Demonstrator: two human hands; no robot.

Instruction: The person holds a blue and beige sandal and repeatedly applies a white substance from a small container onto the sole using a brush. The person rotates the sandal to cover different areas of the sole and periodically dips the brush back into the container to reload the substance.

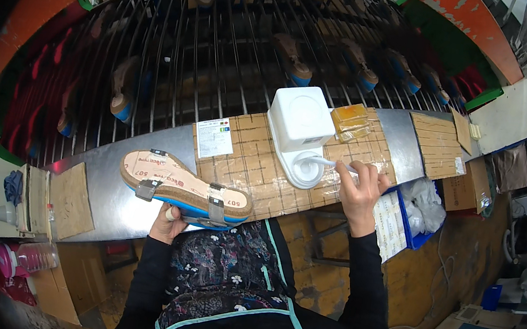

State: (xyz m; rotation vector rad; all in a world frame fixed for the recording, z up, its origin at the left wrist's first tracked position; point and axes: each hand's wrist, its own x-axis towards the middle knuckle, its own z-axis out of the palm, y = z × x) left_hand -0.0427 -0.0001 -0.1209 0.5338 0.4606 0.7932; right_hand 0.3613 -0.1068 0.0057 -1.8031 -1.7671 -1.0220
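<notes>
My left hand [167,222] is closed around the underside of a sandal [187,188], which is built on a blue form. The sandal's pale, printed bottom with a cork edge faces up, and grey strap ends are folded onto it. To the right, my right hand [363,189] grips a slim white brush [330,163] between thumb and fingers. Its far end reaches into the round cup of a white plastic dispenser [300,119]; the tip inside is too small to make out.
Cardboard [248,156] covers the metal bench, with a paper label [214,137] and an amber block [351,121] on it. Beyond runs a rack of metal rods [214,58] carrying several sandals [358,64]. A blue bin [423,239] with plastic bags stands at right.
</notes>
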